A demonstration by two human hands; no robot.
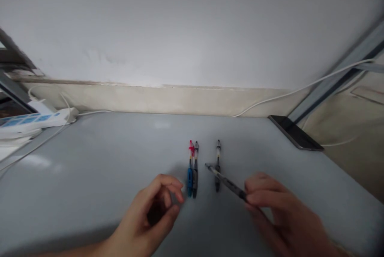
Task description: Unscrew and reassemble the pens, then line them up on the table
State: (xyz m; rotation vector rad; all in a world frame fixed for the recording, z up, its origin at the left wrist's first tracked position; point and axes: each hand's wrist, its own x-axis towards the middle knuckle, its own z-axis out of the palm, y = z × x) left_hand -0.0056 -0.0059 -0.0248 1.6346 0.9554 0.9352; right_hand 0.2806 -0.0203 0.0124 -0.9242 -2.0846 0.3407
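Note:
Between thumb and fingers, my right hand (pixel 273 205) pinches a dark-gripped pen (pixel 229 185) by one end. Its other end points up and left, crossing over a black pen (pixel 218 153) on the table. To the left of that, a pen with a blue grip and red clip (pixel 190 177) lies side by side with a second black pen (pixel 195 173). My left hand (pixel 159 213) is just left of this pair, fingers curled with a gap between thumb and fingertips, holding nothing.
The grey table (pixel 120 149) meets a wall at the back. A white power strip (pixel 39 119) with cables sits at the far left. At the back right corner lies a black phone (pixel 295 132), beside a metal post (pixel 315 101) and a white cable (pixel 270 99).

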